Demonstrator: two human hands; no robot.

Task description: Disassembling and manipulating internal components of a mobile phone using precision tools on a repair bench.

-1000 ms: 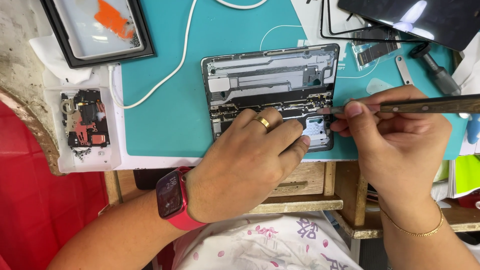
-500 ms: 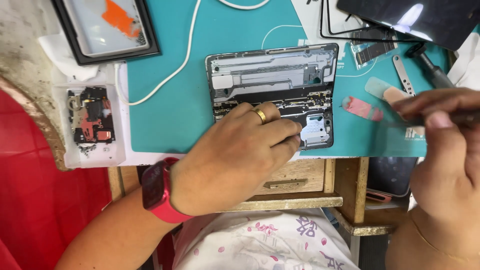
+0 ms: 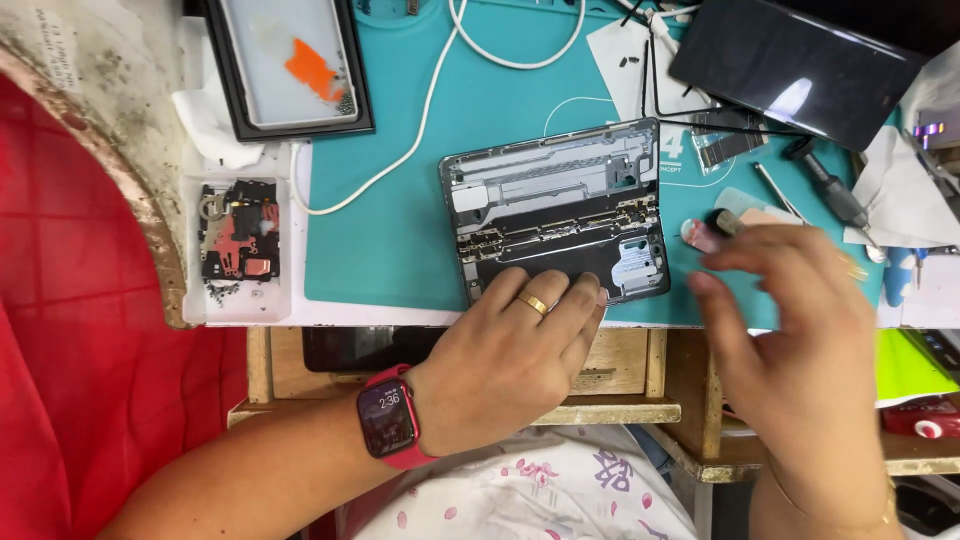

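Head view, looking straight down at a repair bench. Nearest the viewer, at six o'clock, lies a floral cloth point(image 3: 560, 495) over the lap, and the left forearm crosses it wearing a red watch point(image 3: 390, 422). The left hand point(image 3: 510, 350) lies flat, fingers spread, pressing on the near edge of an opened phone frame point(image 3: 555, 215); it grips nothing, only pins the frame down. At four o'clock the right hand point(image 3: 800, 350) hovers above the table edge, blurred, fingers loosely spread; whether it holds anything small cannot be told. The phone frame sits at the centre of a teal work mat point(image 3: 400, 220), back cover off, with metal plates and a row of connectors showing across its middle. Just beyond the right fingertips, at two o'clock, lie a pink pry pick point(image 3: 698, 235) and a screwdriver point(image 3: 830, 190). At nine o'clock a clear tray point(image 3: 240, 245) holds a removed circuit board and loose screws. Farther off, at eleven o'clock, is a black-framed panel point(image 3: 290, 65); at one o'clock, a dark glass screen point(image 3: 795, 70); a white cable point(image 3: 430, 100) loops across the top. The work seems to be between tool strokes on the open frame; the next move likely calls for choosing a tool while the frame stays pinned.
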